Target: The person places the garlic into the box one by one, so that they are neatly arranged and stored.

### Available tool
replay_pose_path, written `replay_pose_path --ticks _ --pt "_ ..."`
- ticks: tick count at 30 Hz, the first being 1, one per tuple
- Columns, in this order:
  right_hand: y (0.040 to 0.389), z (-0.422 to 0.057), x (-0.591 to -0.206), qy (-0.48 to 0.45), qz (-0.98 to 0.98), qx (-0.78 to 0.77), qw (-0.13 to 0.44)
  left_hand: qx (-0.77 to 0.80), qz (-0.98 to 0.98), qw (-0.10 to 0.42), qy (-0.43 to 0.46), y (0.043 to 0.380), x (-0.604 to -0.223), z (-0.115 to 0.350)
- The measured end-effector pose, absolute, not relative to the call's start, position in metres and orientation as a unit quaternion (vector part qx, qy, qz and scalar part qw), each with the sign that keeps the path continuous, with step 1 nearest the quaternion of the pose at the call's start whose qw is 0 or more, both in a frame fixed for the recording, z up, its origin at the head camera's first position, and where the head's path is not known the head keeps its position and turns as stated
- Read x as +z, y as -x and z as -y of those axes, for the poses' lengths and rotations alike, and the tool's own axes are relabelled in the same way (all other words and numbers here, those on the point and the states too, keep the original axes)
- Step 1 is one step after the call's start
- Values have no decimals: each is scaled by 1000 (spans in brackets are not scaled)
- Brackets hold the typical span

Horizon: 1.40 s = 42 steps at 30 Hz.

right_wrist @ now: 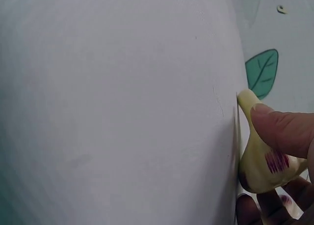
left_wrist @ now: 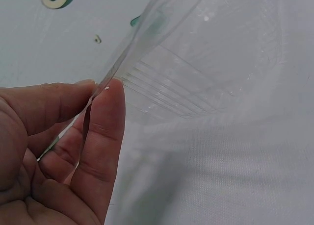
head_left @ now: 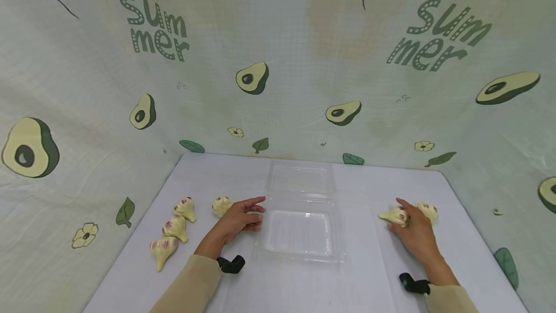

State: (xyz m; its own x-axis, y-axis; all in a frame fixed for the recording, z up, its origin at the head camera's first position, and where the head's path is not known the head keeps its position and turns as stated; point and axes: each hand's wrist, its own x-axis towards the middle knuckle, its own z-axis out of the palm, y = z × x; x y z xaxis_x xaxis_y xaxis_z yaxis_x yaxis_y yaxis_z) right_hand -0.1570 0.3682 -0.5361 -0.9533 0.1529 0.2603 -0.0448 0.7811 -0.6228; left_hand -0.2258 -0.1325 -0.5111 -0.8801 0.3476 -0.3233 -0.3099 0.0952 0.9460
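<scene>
Printed cloth (head_left: 295,28) walls the white desk (head_left: 365,284) left, far and right, with garlics (head_left: 175,228) at left, the left hand (head_left: 239,219) pinching a box (head_left: 299,233), and the right hand (head_left: 418,236) gripping one garlic (head_left: 394,215).

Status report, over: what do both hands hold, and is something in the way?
Left hand pinches clear container by edge. Right hand grips garlic bulb. No obstacle seen between bulb and container.

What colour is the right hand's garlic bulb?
Pale yellow garlic bulb, purple streaks; clearest: right wrist view.
</scene>
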Motion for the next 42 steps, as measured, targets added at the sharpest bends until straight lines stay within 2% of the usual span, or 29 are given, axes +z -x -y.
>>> replay_pose_path --ticks 29,42 --pt "159 -362 -541 131 913 362 132 674 -698 241 -13 228 -516 131" --pt "158 -358 -541 103 910 357 183 673 -697 245 -27 229 -514 132"
